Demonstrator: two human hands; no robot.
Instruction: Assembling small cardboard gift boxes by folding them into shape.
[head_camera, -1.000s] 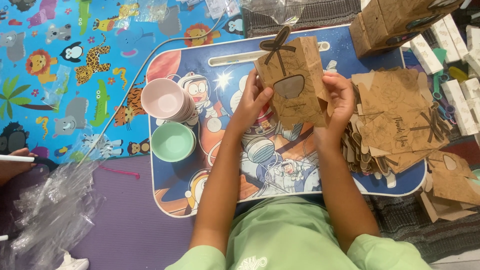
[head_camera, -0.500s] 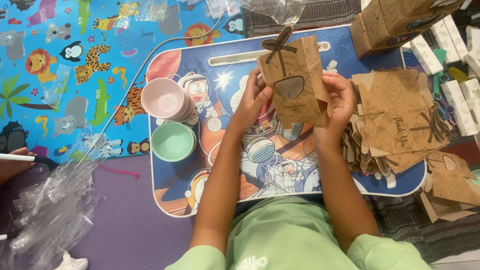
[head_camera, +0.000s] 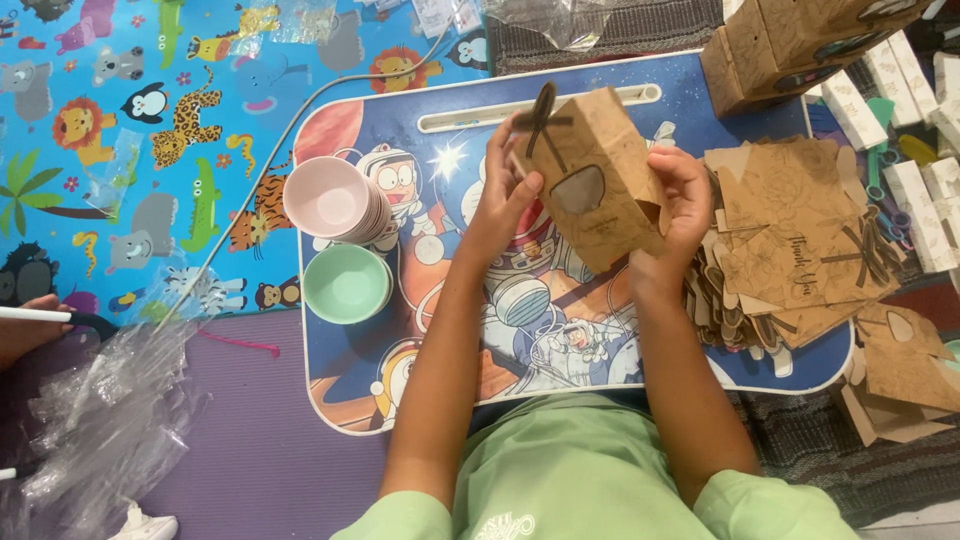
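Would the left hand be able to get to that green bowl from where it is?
Probably yes: the round green bowl sits on the lap table just left of the left hand with nothing between, though that hand is holding the brown paper box.

shirt: light green, short sleeves | chest: white mark, perhaps a print | forearms: bare

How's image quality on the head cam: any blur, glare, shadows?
Head view: light is even and soft, no hard shadows; the paper box and both the left hand and right hand are sharp. Mild glare only on the clear plastic wrap at lower left. Slight wide-angle bending toward the edges.
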